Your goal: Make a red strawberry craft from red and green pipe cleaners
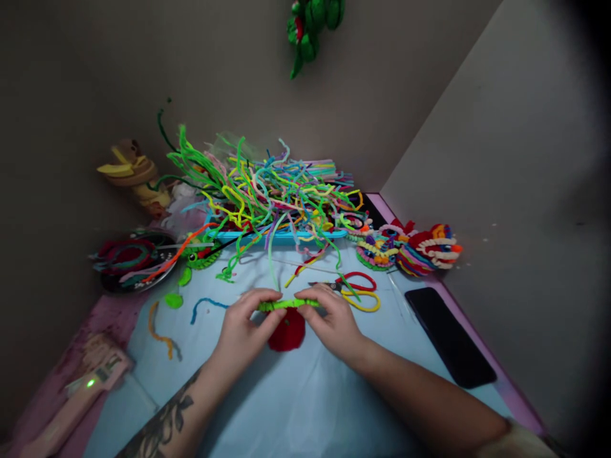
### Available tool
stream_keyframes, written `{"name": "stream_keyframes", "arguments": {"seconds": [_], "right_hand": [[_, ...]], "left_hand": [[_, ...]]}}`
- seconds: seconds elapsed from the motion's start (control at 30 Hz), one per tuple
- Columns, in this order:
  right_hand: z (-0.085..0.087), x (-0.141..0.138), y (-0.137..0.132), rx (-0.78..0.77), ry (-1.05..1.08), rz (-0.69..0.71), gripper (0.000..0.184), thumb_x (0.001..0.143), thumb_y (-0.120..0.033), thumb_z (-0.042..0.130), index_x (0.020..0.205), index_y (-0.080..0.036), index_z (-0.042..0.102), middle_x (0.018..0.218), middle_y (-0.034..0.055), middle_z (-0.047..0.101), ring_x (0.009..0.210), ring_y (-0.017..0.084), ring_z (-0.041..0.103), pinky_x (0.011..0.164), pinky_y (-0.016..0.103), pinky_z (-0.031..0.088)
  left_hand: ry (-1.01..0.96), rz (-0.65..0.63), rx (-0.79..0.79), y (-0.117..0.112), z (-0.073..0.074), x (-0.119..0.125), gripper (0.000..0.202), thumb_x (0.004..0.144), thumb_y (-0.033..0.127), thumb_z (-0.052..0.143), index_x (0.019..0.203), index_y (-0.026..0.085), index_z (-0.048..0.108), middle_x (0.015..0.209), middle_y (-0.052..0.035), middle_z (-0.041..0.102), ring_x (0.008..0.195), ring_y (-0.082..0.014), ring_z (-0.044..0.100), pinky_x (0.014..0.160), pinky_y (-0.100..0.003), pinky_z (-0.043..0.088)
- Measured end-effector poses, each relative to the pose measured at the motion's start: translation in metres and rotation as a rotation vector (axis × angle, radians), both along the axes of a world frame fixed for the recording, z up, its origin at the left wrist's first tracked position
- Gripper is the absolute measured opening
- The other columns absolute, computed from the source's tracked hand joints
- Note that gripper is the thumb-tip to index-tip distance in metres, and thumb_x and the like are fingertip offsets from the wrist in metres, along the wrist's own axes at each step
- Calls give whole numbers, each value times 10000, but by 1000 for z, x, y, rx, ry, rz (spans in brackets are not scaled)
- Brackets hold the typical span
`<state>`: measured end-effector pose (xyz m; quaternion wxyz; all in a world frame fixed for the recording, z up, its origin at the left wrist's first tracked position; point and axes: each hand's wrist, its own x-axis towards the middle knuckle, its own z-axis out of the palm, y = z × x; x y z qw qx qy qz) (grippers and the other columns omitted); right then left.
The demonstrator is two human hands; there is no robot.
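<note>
My left hand (pixel 248 327) and my right hand (pixel 329 318) meet over the middle of a light blue table (pixel 286 407). Both pinch a green pipe cleaner (pixel 286 305) stretched level between their fingertips. Just below it, between the hands, sits a red pipe-cleaner piece (pixel 287 334); whether it is joined to the green one I cannot tell. Scissors with red and yellow handles (pixel 356 289) lie just right of my right hand.
A big heap of coloured pipe cleaners (pixel 267 191) fills a blue tray (pixel 281 236) at the back. Coiled multicoloured pieces (pixel 420 249) sit back right, a black phone (pixel 449 334) right, a dark plate (pixel 133 261) left, a pink glue gun (pixel 81 388) front left. Walls close in behind and right.
</note>
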<state>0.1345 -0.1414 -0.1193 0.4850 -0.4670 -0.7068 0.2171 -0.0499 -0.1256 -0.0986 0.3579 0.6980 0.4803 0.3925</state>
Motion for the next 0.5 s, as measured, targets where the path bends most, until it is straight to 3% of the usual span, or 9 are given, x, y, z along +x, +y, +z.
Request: {"name": "stream_keyframes", "arguments": {"seconds": [0.17, 0.27, 0.37, 0.5], "right_hand": [[-3, -7, -5, -131, 80, 35, 65, 799, -224, 619, 855, -206, 590, 777, 9, 641, 760, 154, 608, 674, 262, 489], [-5, -8, -5, -181, 100, 39, 61, 790, -219, 622, 833, -207, 580, 770, 2, 629, 752, 149, 604, 671, 258, 487], [-5, -7, -5, -186, 115, 37, 63, 779, -218, 624, 821, -206, 579, 767, -1, 626, 737, 144, 602, 665, 255, 487], [-3, -7, -4, -185, 166, 60, 84, 787, -222, 607, 865, -199, 586, 795, 10, 638, 744, 145, 608, 674, 258, 496]], "left_hand": [[272, -168, 368, -2, -4, 0, 154, 808, 196, 596, 948, 218, 658, 906, -47, 707, 886, -185, 620, 871, -352, 444], [408, -94, 491, -3, -3, 0, 159, 805, 194, 605, 932, 255, 677, 948, -42, 711, 1017, -233, 588, 997, -469, 332], [464, -2, 552, -4, -1, -1, 148, 796, 190, 613, 882, 279, 695, 1024, -45, 699, 1159, -281, 512, 1058, -568, 187], [443, -81, 528, -3, -2, -3, 193, 833, 175, 555, 947, 274, 676, 927, -18, 720, 1046, -220, 590, 1087, -540, 149]]}}
